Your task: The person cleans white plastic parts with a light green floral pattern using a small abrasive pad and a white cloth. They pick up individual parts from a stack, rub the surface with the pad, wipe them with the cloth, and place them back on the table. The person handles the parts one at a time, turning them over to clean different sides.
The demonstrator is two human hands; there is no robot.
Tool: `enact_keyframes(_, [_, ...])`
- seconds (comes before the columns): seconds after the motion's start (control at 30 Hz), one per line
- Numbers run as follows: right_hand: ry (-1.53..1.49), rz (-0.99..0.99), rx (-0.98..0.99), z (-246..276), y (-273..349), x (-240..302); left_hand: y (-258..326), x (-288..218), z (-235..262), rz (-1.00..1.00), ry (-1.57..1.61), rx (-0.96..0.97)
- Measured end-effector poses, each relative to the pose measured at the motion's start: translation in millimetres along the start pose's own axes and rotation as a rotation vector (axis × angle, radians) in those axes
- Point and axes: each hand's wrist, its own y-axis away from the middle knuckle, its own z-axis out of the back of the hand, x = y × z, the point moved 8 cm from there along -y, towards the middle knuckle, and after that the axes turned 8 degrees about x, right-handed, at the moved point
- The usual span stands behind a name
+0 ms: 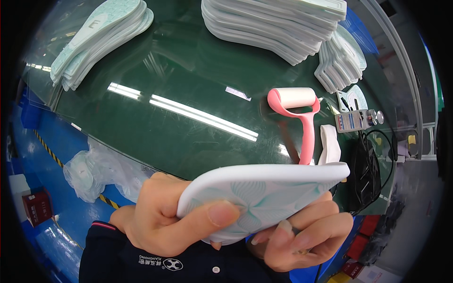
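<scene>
A white insole (269, 188) with a teal line pattern is held up near my body, tilted, over the table's near edge. My left hand (174, 221) grips its left end, thumb pressed flat on the patterned face and fingers behind. At the lower right edge is my right hand (306, 231), its fingers curled in and touching the insole; a ring shows on one finger, and part of its grip is hidden. Just beyond the insole lies a pink-handled lint roller (307, 127) with a white roll.
Stacked insoles stand at the far left (101, 35), far middle (273, 28) and far right (340, 61) of the green table (188, 70). On the right are a labelled container (351, 121), a white strip (329, 144) and a black cabled object (364, 174). A plastic bag (106, 170) lies lower left.
</scene>
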Motion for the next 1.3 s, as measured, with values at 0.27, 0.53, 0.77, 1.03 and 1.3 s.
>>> enact_keyframes(0.27, [0.035,-0.029,0.037,-0.8,-0.6,-6.1,-0.2,0.9,0.9,0.002,-0.009,-0.006])
enact_keyframes(0.53, [0.071,-0.083,0.143,-1.4,-4.4,-3.4,-0.9,2.3,-0.9,0.019,-0.002,-0.015])
enact_keyframes(0.77, [0.040,-0.071,0.105,-0.4,-2.2,-6.8,-1.3,5.9,0.5,0.073,-0.026,-0.023])
enact_keyframes(1.03, [0.039,-0.060,-0.003,4.3,4.2,-9.4,-3.2,8.1,0.0,0.090,-0.022,-0.031])
enact_keyframes(1.3, [0.054,-0.055,0.035,6.1,2.9,-7.9,-1.2,7.6,1.2,0.124,-0.006,-0.068])
